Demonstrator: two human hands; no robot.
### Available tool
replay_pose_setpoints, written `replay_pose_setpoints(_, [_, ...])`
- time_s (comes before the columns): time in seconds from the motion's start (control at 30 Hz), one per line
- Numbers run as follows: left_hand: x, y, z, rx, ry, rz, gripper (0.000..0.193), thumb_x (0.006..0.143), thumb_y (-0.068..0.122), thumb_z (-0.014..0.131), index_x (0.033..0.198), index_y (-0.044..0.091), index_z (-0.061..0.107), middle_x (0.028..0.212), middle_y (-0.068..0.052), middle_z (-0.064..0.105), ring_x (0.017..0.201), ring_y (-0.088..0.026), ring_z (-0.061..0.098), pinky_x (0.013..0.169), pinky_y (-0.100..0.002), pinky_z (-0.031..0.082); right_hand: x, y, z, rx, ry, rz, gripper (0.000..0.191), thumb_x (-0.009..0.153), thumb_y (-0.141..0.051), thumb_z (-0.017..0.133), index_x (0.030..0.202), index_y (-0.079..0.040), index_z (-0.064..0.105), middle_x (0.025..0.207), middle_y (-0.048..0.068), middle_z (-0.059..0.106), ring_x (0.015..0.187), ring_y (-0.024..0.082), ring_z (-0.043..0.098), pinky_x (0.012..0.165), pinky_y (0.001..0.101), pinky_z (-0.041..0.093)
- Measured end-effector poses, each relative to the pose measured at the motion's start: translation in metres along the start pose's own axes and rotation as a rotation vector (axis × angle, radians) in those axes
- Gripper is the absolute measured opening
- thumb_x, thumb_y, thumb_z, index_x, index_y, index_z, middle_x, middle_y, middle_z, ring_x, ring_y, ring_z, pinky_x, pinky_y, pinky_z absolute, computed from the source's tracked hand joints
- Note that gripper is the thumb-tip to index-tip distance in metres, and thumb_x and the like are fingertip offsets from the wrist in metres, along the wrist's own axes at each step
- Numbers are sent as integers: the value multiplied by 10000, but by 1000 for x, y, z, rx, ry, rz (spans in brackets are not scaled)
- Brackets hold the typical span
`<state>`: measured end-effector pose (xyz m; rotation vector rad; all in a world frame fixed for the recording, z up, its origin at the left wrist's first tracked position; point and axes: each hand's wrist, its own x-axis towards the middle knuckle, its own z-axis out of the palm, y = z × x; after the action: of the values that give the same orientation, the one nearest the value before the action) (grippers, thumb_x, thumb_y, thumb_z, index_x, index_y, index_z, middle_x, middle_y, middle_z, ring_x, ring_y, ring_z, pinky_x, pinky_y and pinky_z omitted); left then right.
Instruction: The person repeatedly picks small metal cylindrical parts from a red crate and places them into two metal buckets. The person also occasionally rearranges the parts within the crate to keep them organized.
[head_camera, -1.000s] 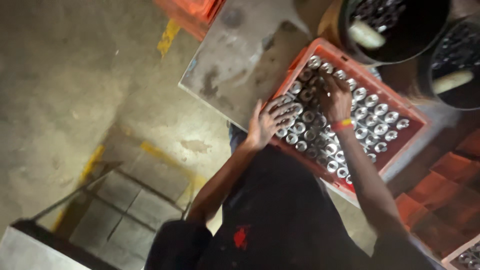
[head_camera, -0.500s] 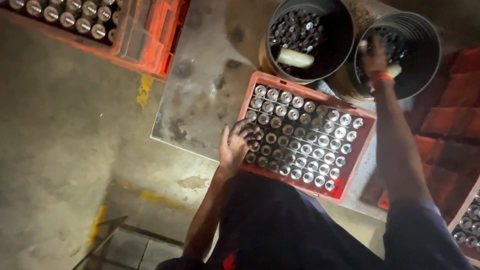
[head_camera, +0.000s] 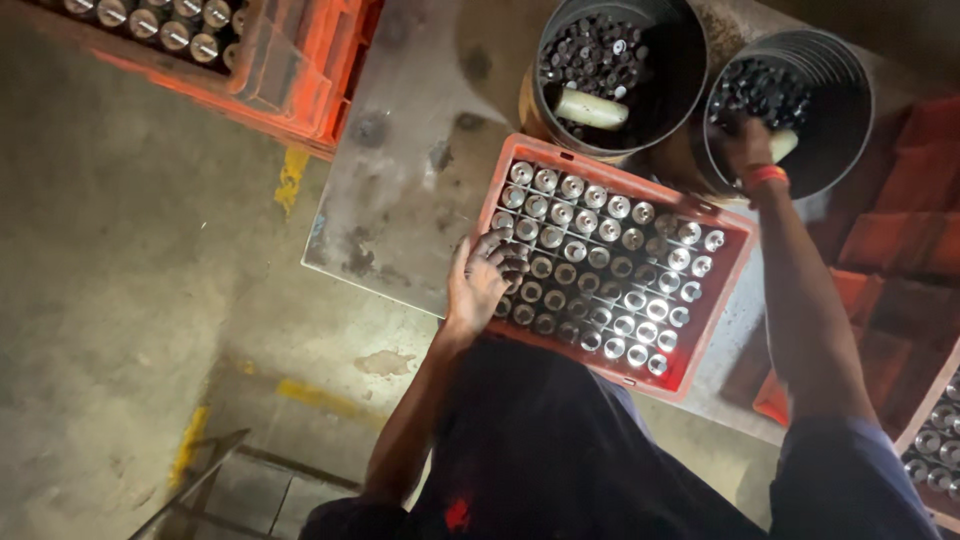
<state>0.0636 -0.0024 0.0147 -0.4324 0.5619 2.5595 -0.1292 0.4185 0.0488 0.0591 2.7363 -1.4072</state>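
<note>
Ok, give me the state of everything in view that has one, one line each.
Red crate: flat on the metal table, rows nearly full of upright metal sleeves.
Left bucket: upright, open, partly filled with small dark parts.
Right bucket: upright, open, holding parts.
Left hand: resting on the crate's near-left sleeves.
Right hand: reaching into the right bucket; grip hidden.

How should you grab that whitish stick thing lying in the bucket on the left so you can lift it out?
Probably by its middle, coming straight down from above. The whitish cylinder lies on its side on the small dark metal parts, inside the left black bucket. The walls block any sideways reach, and fingers closing across its narrow width should balance it.
</note>
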Motion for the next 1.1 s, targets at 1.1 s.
replay_pose_setpoints(1.1, [15, -125, -34, -342, 4, -406, 448, 1062, 426, 496, 1294, 56, 594, 1212, -97, 653, 1120, -229, 644, 1018, -387, 516, -264, -144, 212, -139, 264, -257, 204, 879, -211, 799, 970, -48, 717, 1011, 141, 713, 1038, 358, 658, 932, 456, 469])
